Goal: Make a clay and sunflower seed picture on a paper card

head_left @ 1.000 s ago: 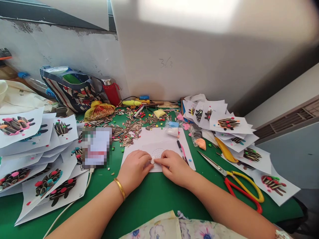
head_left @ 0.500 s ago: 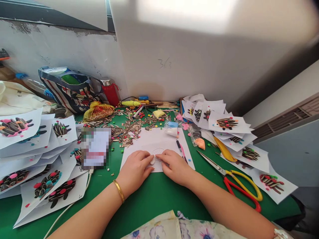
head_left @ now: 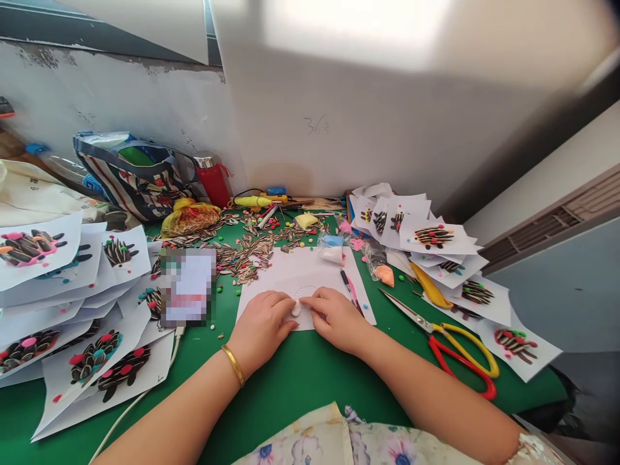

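My left hand (head_left: 264, 323) is closed, with a small white lump of what looks like modelling clay (head_left: 296, 309) between thumb and fingers. Beside it, my right hand (head_left: 336, 321) has its fingertips drawn together over the paper; whatever they pinch is too small to make out. Both hands rest on a white sheet of paper (head_left: 285, 263), their fingertips almost meeting. Between them a round, dotted drawing (head_left: 306, 294) shows partly, its lower part covered by fingers. A black pen (head_left: 347, 284) lies on the sheet to the right of my right hand.
Large scissors (head_left: 436, 329) and a yellow comb-like tool (head_left: 430, 285) lie right. Sheets with seed pictures stack left (head_left: 111, 252) and right (head_left: 431, 236). Loose sunflower seeds (head_left: 249, 252) spread behind. A blurred phone-like object (head_left: 188, 284), clay bags (head_left: 332, 248) and a red bottle (head_left: 213, 184) stand around.
The camera view has shifted slightly, moving the things on the right a little left and up. Both hands keep nearly the same place on the paper, with the white lump still in my left hand.
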Action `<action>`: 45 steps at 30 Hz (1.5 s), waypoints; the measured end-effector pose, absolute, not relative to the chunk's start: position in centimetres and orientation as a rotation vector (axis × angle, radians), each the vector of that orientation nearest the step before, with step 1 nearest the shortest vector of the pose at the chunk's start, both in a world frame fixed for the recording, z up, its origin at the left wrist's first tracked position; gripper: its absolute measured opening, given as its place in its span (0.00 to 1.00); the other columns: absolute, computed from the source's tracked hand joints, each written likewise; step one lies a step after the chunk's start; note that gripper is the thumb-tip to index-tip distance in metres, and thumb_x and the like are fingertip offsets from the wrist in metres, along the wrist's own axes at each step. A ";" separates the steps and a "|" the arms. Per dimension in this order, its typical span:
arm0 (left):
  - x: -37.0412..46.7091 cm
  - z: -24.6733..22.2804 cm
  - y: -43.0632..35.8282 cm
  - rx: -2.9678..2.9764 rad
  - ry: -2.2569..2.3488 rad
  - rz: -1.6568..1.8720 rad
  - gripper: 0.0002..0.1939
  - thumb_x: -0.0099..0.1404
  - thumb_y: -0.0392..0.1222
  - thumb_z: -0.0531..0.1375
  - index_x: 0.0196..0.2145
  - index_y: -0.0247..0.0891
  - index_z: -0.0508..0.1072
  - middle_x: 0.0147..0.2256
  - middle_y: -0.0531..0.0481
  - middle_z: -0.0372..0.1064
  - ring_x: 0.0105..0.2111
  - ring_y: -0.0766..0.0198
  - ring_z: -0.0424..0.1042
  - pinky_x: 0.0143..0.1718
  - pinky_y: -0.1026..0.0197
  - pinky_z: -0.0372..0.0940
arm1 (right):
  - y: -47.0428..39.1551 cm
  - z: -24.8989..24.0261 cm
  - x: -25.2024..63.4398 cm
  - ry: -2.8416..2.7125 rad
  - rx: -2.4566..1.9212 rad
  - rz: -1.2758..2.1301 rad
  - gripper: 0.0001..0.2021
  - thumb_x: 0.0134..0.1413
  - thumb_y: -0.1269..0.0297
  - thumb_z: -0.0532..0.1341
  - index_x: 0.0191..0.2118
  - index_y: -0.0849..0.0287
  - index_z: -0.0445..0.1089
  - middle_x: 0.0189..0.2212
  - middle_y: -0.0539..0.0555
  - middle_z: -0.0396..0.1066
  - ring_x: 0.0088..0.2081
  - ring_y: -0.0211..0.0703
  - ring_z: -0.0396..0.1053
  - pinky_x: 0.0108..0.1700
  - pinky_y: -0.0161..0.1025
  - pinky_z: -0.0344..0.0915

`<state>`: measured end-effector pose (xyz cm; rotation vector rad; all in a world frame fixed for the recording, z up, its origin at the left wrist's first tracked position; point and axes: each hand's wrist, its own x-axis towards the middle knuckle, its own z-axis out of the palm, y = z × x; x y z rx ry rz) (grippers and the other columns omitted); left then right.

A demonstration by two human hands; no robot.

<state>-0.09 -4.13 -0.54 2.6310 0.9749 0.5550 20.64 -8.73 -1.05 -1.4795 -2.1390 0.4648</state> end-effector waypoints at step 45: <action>0.1 -0.9 -3.8 2.644 0.977 0.575 0.08 0.63 0.36 0.61 0.41 0.38 0.71 0.39 0.46 0.73 0.41 0.57 0.70 0.44 0.54 0.64 | -9.7 2.1 26.5 -1.959 -2.471 0.088 0.19 0.58 0.64 0.53 0.56 0.54 0.64 0.47 0.57 0.71 0.44 0.48 0.69 0.33 0.36 0.58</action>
